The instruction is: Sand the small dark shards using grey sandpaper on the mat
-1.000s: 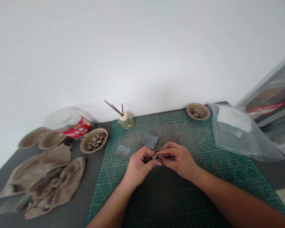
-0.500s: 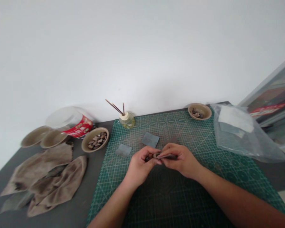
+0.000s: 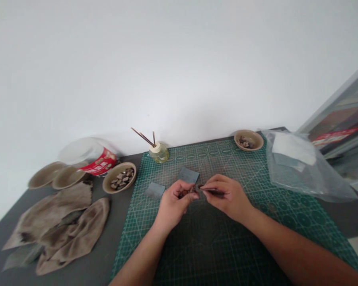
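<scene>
Over the green cutting mat (image 3: 256,206) my left hand (image 3: 173,204) is curled around a small dark stone (image 3: 185,194), pinched between thumb and fingers. My right hand (image 3: 226,196) pinches a thin folded grey piece, likely sandpaper (image 3: 213,191), with its edge against the stone. Both hands meet at the mat's middle. Two grey sandpaper squares lie just beyond them, one square (image 3: 188,175) ahead and another square (image 3: 155,190) to the left.
A bowl of small stones (image 3: 119,177) sits left of the mat, another bowl (image 3: 248,140) at the far edge. A reed diffuser (image 3: 158,152), red-labelled tub (image 3: 91,157), two bare dishes (image 3: 55,178), dirty cloths (image 3: 56,222) and a plastic bag (image 3: 301,167) surround it.
Both hands have shifted slightly away from me on the mat and drawn a little apart, still gripping the stone and the grey piece.
</scene>
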Demonstrator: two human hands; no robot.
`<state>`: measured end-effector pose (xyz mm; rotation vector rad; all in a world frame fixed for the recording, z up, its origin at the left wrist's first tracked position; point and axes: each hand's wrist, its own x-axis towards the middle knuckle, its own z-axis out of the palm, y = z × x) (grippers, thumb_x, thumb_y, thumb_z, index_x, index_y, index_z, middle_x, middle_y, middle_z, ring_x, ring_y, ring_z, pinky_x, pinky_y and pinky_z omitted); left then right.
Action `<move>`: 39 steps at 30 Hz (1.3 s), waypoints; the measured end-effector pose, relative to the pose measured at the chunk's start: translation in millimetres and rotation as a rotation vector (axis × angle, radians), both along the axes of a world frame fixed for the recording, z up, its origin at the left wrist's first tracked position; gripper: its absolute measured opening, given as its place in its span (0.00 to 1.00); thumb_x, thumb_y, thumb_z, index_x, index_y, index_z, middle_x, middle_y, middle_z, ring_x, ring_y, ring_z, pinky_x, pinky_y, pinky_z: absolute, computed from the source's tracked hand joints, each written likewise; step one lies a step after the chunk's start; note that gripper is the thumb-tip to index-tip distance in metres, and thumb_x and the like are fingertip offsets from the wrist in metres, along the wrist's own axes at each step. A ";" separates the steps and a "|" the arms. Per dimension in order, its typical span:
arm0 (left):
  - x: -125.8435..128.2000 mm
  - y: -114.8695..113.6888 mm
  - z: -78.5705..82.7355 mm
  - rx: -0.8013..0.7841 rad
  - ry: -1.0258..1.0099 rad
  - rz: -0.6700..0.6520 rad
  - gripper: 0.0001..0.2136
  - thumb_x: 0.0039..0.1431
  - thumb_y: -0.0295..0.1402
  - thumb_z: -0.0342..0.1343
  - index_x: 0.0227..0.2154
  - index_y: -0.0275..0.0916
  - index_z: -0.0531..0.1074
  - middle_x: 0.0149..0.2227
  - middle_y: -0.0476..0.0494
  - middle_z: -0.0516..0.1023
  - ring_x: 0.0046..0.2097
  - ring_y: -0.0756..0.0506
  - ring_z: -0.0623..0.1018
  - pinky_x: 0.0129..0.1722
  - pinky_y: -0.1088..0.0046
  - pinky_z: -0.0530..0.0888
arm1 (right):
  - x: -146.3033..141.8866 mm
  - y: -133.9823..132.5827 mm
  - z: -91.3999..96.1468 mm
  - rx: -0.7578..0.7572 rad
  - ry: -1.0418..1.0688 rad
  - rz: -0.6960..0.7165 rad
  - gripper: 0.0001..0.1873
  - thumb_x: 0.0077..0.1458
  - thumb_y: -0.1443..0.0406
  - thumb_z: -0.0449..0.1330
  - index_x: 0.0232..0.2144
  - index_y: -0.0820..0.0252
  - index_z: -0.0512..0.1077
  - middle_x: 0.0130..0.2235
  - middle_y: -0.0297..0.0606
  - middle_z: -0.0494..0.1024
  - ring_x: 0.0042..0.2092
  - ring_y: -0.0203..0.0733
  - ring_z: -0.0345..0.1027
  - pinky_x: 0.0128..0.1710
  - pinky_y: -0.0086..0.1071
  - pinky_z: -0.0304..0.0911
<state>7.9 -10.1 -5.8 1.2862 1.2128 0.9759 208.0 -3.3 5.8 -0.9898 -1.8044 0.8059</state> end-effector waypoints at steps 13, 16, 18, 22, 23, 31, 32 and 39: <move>6.0 -5.7 2.1 0.200 0.115 0.059 0.06 0.59 0.35 0.57 0.31 0.38 0.69 0.25 0.52 0.72 0.30 0.50 0.73 0.31 0.76 0.69 | -7.3 -5.4 -4.8 0.066 0.024 -0.042 0.14 0.55 0.68 0.62 0.44 0.50 0.78 0.43 0.36 0.81 0.43 0.40 0.76 0.45 0.33 0.72; 5.3 -5.9 1.5 0.172 0.104 0.043 0.06 0.58 0.35 0.59 0.32 0.39 0.69 0.27 0.53 0.72 0.28 0.51 0.72 0.29 0.77 0.68 | -9.7 -6.7 -8.4 0.134 0.000 -0.030 0.14 0.55 0.67 0.62 0.45 0.50 0.78 0.44 0.36 0.81 0.44 0.40 0.76 0.45 0.33 0.72; 5.0 -6.6 1.3 0.153 0.126 0.013 0.06 0.58 0.35 0.59 0.32 0.39 0.70 0.26 0.53 0.72 0.27 0.51 0.70 0.27 0.77 0.67 | -9.0 -5.8 -11.0 0.157 -0.031 -0.033 0.15 0.55 0.67 0.62 0.45 0.51 0.78 0.45 0.37 0.81 0.44 0.40 0.76 0.45 0.33 0.73; 5.1 -8.9 2.3 0.228 0.202 -0.012 0.05 0.59 0.34 0.58 0.32 0.39 0.71 0.29 0.51 0.73 0.32 0.49 0.72 0.33 0.75 0.68 | -6.9 -5.8 -12.9 0.193 -0.087 -0.068 0.15 0.56 0.68 0.61 0.46 0.52 0.78 0.44 0.39 0.81 0.43 0.41 0.76 0.45 0.35 0.72; 5.0 -9.6 2.6 0.250 0.216 -0.015 0.04 0.59 0.34 0.58 0.33 0.39 0.71 0.29 0.51 0.73 0.33 0.49 0.73 0.35 0.75 0.68 | -6.8 -6.7 -12.3 0.210 -0.089 -0.074 0.15 0.56 0.67 0.61 0.47 0.52 0.77 0.44 0.39 0.81 0.43 0.41 0.75 0.44 0.35 0.72; 1.6 -11.5 1.5 0.307 0.248 -0.060 0.02 0.62 0.31 0.55 0.35 0.39 0.71 0.32 0.50 0.74 0.36 0.48 0.74 0.38 0.74 0.69 | -7.3 -6.1 -10.4 0.162 -0.109 -0.057 0.14 0.56 0.68 0.61 0.45 0.52 0.77 0.42 0.38 0.81 0.42 0.40 0.75 0.43 0.34 0.71; 1.2 -10.9 0.5 0.311 0.246 -0.055 0.03 0.62 0.31 0.55 0.36 0.39 0.71 0.33 0.49 0.74 0.36 0.48 0.74 0.38 0.73 0.69 | -6.9 -4.8 -11.1 0.127 -0.111 -0.063 0.14 0.55 0.69 0.61 0.44 0.52 0.77 0.42 0.38 0.81 0.42 0.41 0.75 0.44 0.35 0.71; -4.0 2.5 -4.8 0.364 0.206 0.226 0.05 0.61 0.34 0.55 0.36 0.39 0.70 0.31 0.49 0.75 0.34 0.49 0.74 0.35 0.74 0.70 | -3.0 -0.7 -0.4 0.097 -0.054 -0.167 0.09 0.54 0.69 0.61 0.38 0.55 0.78 0.46 0.40 0.78 0.48 0.43 0.71 0.50 0.38 0.66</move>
